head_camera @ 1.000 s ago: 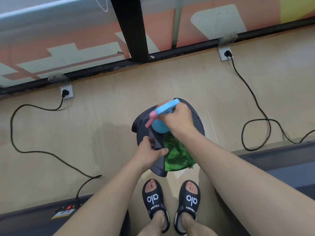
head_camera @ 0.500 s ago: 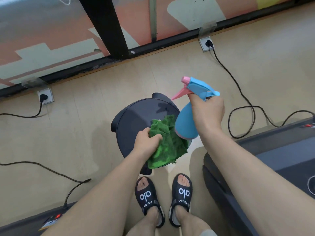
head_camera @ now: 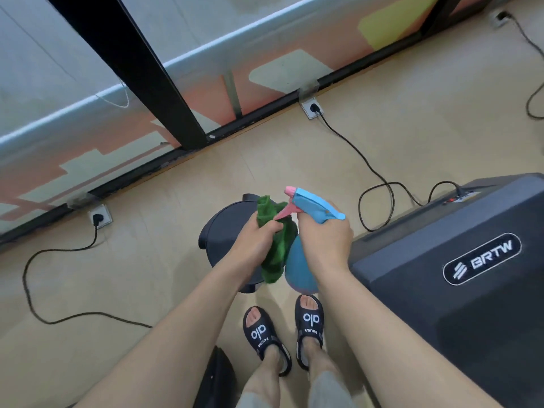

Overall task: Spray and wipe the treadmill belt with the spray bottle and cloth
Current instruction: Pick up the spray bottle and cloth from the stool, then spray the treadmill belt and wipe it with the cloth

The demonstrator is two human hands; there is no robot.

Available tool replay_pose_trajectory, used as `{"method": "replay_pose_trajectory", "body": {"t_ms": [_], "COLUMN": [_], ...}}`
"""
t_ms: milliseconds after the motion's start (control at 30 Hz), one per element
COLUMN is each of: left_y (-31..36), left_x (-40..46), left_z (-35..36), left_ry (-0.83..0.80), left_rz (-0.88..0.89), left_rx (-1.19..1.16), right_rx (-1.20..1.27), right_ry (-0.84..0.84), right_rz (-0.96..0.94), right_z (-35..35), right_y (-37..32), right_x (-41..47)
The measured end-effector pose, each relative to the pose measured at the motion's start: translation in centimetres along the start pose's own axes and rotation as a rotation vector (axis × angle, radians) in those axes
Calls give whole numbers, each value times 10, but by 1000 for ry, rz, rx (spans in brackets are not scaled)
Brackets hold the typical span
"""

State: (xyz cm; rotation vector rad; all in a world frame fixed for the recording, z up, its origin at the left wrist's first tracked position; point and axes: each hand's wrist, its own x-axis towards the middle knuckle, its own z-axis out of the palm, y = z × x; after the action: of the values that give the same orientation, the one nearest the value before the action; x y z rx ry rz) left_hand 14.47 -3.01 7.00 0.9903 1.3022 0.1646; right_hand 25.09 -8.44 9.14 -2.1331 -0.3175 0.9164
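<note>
Beige floor beside a glazed wall. Left hand (head_camera: 255, 242) clenches the green cloth (head_camera: 275, 245); right hand (head_camera: 325, 241) wraps the neck of the blue spray bottle (head_camera: 300, 269), both raised above a dark round stool (head_camera: 223, 231). Treadmill (head_camera: 459, 260), at right, reads "BRTW"; sandals (head_camera: 262, 334) read "alo".
</note>
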Motion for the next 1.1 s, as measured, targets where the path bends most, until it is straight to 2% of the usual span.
{"method": "replay_pose_trajectory", "body": {"t_ms": [200, 300, 433, 533, 700, 900, 1100], "left_y": [46, 56, 57, 54, 50, 28, 1], "left_x": [-61, -80, -105, -118, -136, -151, -198], "left_z": [40, 56, 72, 81, 101, 144, 191], "left_ry": [-157, -204, -354, -451, -544, -574, -673], "left_rz": [45, 27, 31, 50, 145, 131, 133], "left_rx": [78, 183, 203, 301, 549, 831, 892], "right_rx": [225, 242, 150, 134, 121, 219, 326], "right_ry": [-116, -135, -155, -80, 139, 316, 428], "right_rz": [187, 169, 60, 3, -43, 47, 132], "right_z": [-63, -92, -122, -139, -157, -200, -232], "right_y": [-30, -26, -14, -1, 18, 52, 94], "right_x": [-54, -71, -92, -113, -153, -197, -240]}}
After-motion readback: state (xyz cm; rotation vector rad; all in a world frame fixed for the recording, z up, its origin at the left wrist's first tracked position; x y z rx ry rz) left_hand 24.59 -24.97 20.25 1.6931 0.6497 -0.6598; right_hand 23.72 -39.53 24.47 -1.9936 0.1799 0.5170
